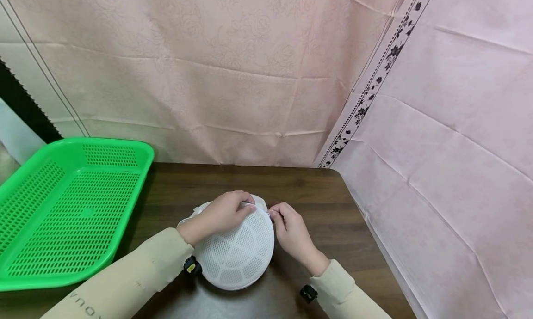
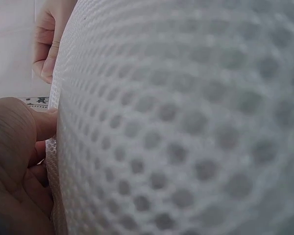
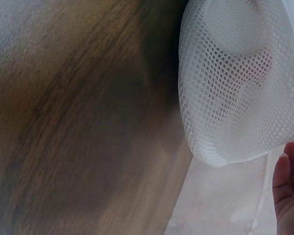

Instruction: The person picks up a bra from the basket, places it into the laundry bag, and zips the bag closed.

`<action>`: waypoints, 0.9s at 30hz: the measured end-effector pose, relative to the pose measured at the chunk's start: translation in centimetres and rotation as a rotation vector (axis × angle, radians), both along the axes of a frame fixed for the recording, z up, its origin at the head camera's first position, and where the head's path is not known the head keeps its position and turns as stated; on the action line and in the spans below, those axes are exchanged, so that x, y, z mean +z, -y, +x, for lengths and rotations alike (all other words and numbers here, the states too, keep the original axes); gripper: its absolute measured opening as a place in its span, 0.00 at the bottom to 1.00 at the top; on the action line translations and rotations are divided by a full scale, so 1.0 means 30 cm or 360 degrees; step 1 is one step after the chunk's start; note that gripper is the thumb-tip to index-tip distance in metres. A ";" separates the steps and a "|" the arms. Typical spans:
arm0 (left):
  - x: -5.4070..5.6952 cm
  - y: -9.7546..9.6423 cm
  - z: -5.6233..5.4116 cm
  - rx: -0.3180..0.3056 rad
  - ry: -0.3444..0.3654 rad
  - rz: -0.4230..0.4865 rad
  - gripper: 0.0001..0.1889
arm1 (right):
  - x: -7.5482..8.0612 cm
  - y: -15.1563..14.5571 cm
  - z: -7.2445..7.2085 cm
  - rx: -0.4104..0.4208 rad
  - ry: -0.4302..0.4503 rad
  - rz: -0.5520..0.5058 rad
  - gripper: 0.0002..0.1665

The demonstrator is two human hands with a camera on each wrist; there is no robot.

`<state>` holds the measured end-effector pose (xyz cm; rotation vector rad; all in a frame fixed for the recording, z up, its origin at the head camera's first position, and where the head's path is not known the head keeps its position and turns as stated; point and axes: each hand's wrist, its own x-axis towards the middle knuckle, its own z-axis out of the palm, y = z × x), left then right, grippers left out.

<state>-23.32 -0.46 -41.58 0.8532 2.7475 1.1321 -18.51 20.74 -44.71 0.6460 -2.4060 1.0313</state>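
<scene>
A round white mesh laundry bag (image 1: 239,252) stands over the front part of the table, with paler panels showing through its netting. My left hand (image 1: 225,212) reaches across its top and pinches the far rim between thumb and fingers. In the left wrist view, the left thumb (image 2: 45,123) lies against the white edge band and the mesh fills most of the picture. At the rim's right side, my right hand (image 1: 291,231) pinches the edge with thumb and forefinger; its fingertips hide what exactly they hold. The right wrist view shows the bag's bulging side (image 3: 230,98) above the fingers (image 3: 283,181).
A large green plastic basket (image 1: 143,171) with perforated walls stands on the left of the brown wooden table (image 1: 308,185). Pink patterned cloth (image 1: 233,78) hangs behind the table, and paler cloth (image 1: 449,125) hangs along its right side.
</scene>
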 end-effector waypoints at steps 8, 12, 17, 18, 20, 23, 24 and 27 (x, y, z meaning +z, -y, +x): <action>-0.005 0.008 0.000 0.0016 -0.0014 0.0021 0.07 | -0.008 -0.013 0.004 0.0014 0.0024 0.0006 0.06; -0.006 0.012 0.001 0.0016 -0.0007 0.0023 0.07 | -0.005 -0.014 0.009 0.0011 0.0062 0.0005 0.07; -0.006 0.024 -0.002 0.0035 0.0003 0.0033 0.06 | 0.001 -0.019 0.015 0.0013 0.0110 -0.0002 0.07; -0.007 0.028 -0.003 0.0039 0.0007 0.0032 0.06 | 0.001 -0.021 0.016 0.0011 0.0116 0.0003 0.07; -0.009 0.032 -0.005 0.0041 0.0013 0.0030 0.06 | -0.001 -0.023 0.017 0.0010 0.0119 0.0008 0.07; -0.012 0.035 -0.007 0.0033 0.0014 0.0025 0.06 | -0.005 -0.025 0.016 0.0011 0.0107 0.0013 0.07; -0.013 0.036 -0.007 0.0030 0.0012 0.0027 0.06 | -0.005 -0.025 0.015 0.0015 0.0096 0.0013 0.08; -0.015 0.039 -0.010 0.0030 0.0011 0.0033 0.06 | -0.008 -0.026 0.013 0.0018 0.0069 0.0010 0.08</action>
